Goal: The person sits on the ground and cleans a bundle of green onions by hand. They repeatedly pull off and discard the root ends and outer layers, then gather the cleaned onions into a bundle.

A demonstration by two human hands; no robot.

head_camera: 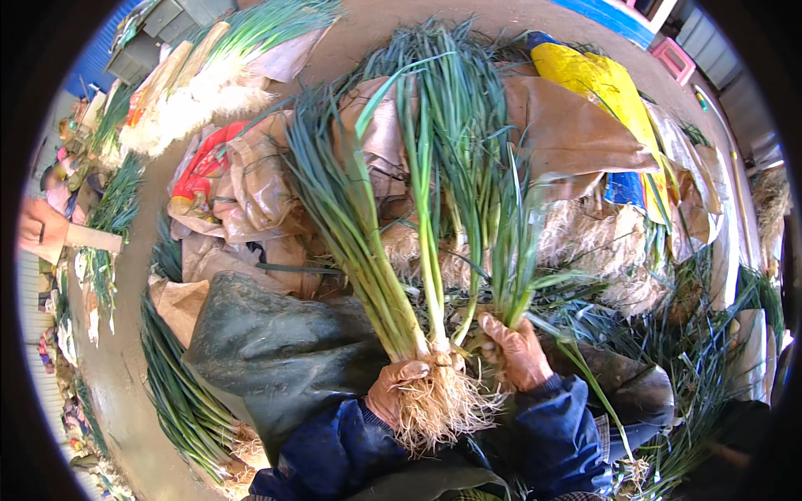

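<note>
My left hand (396, 389) grips a bunch of green onions (369, 275) low down, just above its shaggy pale roots (442, 407). The long leaves fan up and away from me. To its right, my right hand (520, 354) is closed around a smaller clump of green leaves and stalks (509, 275), partly blurred. The lower ends of that clump are hidden by the fingers. Beneath both hands, a dark green waterproof apron (276, 338) covers my lap. Beyond the held bunch lies a heap of green onions (463, 94) with roots towards me.
Tan sacking (551, 131) and a yellow-and-blue sack (576, 81) partly cover the heap. More green onions (182, 388) lie by my left leg. Stripped leaves (683, 351) litter the right. Another pile (263, 31) is far left, a pink stool (673, 61) far right.
</note>
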